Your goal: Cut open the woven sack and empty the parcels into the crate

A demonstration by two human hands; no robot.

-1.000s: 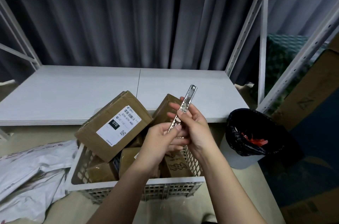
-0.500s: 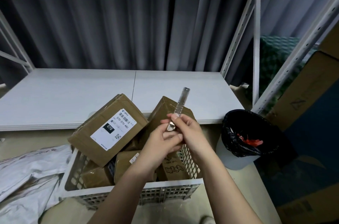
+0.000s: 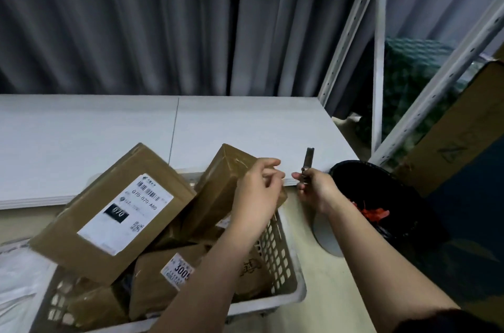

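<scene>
Our left hand (image 3: 259, 191) has let go of the utility knife (image 3: 308, 166), fingers loosely curled and empty; our right hand (image 3: 316, 191) alone grips it, blade seemingly retracted. The parcels (image 3: 109, 212) fill the crate (image 3: 289, 272), near left; cutting looks finished.

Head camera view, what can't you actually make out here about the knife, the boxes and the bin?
- Utility knife: lower body hidden in the right hand; blade state too small to tell.
- Large box label: fine print blurred.
- Lower boxes in the crate: covered by upper boxes and the left forearm.
- Bin: red contents partly behind the right forearm.
- White sack: cut by the left edge.
</scene>
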